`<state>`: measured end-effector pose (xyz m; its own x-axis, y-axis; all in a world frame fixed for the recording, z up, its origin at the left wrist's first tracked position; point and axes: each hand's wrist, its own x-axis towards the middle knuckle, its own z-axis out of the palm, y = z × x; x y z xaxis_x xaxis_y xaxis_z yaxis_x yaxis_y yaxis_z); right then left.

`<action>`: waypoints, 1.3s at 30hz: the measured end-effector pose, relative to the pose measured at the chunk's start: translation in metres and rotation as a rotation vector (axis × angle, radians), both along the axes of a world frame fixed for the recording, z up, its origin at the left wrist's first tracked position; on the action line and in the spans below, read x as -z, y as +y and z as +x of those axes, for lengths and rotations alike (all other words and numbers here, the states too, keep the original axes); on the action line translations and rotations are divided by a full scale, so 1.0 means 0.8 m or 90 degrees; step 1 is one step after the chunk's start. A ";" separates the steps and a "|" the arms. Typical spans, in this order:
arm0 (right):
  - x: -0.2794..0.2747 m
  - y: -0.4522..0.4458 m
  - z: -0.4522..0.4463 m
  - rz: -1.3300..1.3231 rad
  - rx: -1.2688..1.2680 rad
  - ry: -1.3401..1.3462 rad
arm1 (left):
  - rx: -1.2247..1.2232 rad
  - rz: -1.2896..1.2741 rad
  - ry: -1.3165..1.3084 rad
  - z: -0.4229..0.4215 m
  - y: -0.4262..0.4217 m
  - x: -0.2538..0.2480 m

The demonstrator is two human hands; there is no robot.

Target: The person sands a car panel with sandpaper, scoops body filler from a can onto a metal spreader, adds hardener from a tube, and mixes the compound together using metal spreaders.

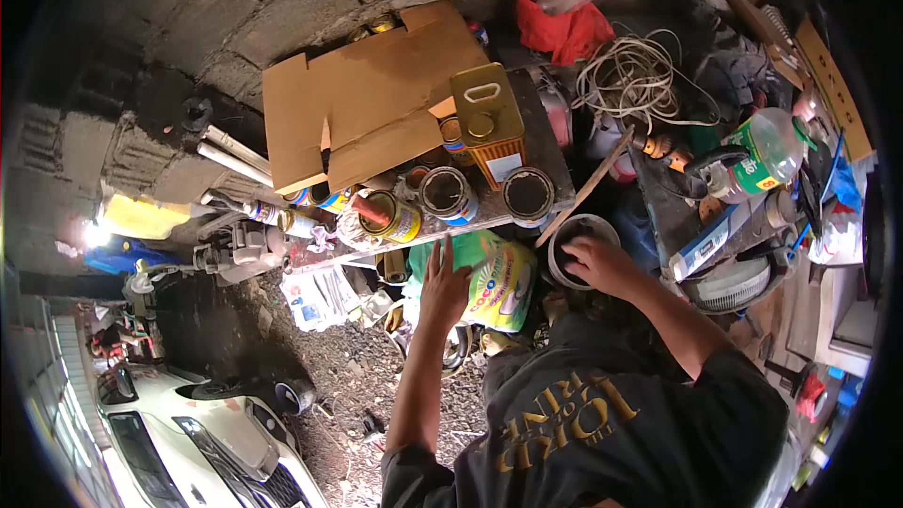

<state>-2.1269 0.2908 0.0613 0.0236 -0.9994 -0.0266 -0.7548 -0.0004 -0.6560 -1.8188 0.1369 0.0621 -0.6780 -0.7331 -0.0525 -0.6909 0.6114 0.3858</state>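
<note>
My left hand (444, 287) is raised in front of the bench edge, fingers stretched out and apart, holding nothing. Just beyond its fingertips stand an open paint can with a yellow label (403, 222) and another open can (448, 194). A green and yellow printed bag (503, 287) lies below and to the right of this hand. My right hand (600, 265) reaches over the rim of a pale bucket (609, 226), its fingers curled together inside the opening. Whatever those fingers hold, if anything, is too small or hidden to make out.
The bench holds a flat cardboard box (367, 94), a rectangular metal tin (486, 118) and a dark-topped can (529, 195). A wooden stick (593, 183) leans beside the bucket. Right are coiled cable (635, 80) and a large plastic bottle (762, 155). A white car (202, 442) stands lower left.
</note>
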 end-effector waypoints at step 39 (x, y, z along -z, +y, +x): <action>-0.010 -0.364 0.137 -0.283 -0.379 0.440 | 0.115 -0.022 -0.097 -0.003 -0.074 0.020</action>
